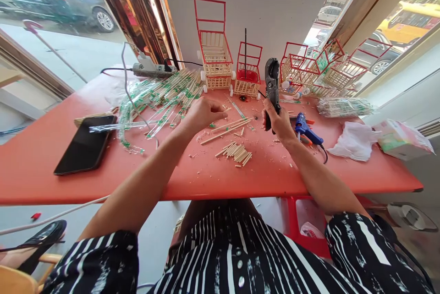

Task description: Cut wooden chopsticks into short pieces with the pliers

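Cut wooden sticks (236, 151) lie heaped near me on the red bench (206, 175), longer ones (227, 129) just beyond. My left hand (202, 113) rests curled, fingertips down beside those long sticks, its grip holding nothing I can make out. My right hand (279, 122) stands upright, grip clenched around black cutting pliers (272, 84). Blue glue gun (305, 128) just right. Farther back: small red-and-wood carts (215, 56); windows, parked cars outside.

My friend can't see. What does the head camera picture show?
A person's right hand holds black cutters upright while the left hand rests by thin wooden sticks on a red table. Small red-and-wood carts stand behind.
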Action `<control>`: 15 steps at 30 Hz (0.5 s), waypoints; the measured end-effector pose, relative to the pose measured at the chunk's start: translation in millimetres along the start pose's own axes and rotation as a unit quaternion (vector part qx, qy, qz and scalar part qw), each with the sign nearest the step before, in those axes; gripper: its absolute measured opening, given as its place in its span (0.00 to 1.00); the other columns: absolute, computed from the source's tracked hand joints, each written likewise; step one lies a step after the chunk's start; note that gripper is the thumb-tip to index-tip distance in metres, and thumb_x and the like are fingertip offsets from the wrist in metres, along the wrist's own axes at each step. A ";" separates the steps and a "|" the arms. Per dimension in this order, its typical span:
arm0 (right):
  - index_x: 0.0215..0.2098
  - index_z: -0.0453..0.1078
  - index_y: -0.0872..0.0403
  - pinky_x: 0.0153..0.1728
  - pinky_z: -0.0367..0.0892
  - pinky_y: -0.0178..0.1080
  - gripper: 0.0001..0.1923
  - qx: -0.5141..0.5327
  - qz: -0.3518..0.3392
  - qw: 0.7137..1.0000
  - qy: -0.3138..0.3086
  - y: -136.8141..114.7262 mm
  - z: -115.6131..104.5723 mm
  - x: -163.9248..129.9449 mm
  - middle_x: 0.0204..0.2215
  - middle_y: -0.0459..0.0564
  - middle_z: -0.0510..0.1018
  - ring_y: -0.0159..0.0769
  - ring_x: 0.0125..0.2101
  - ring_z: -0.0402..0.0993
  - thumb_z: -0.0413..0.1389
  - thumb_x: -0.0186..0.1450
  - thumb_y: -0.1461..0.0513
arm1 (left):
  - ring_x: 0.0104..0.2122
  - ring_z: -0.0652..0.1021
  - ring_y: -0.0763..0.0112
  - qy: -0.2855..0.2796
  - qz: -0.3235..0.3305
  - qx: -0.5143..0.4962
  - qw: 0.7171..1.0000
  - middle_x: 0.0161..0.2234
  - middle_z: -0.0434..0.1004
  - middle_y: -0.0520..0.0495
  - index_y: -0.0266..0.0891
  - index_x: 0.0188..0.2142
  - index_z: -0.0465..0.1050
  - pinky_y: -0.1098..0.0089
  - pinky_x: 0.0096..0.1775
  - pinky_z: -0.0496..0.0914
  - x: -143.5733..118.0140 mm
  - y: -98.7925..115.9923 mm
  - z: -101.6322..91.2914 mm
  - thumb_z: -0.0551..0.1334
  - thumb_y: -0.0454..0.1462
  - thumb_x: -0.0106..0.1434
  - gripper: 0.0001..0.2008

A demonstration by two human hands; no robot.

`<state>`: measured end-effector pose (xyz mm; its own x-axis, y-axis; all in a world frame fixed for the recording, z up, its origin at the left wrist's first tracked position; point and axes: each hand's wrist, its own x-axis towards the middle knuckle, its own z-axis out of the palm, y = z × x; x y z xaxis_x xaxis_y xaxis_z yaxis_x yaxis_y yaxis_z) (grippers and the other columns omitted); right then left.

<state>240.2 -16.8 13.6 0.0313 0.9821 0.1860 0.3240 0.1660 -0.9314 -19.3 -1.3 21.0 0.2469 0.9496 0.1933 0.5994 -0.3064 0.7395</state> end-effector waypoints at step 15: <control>0.20 0.65 0.52 0.15 0.65 0.32 0.36 -0.010 -0.008 1.000 -0.012 0.3 1.9 -0.3 0.14 0.44 0.69 0.28 0.13 0.67 0.57 0.63 0.31 | 0.44 0.82 0.54 -0.078 -0.016 0.239 0.968 0.39 0.85 0.39 0.37 0.34 0.83 0.65 0.41 0.70 57.1 32.9 74.3 0.69 0.31 0.56 0.06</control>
<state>238.5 -16.9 12.6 0.0037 0.9812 0.1932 0.3429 0.1802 -0.9219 71.0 37.9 8.5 0.3131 0.9485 0.0479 0.8826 -0.3092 0.3542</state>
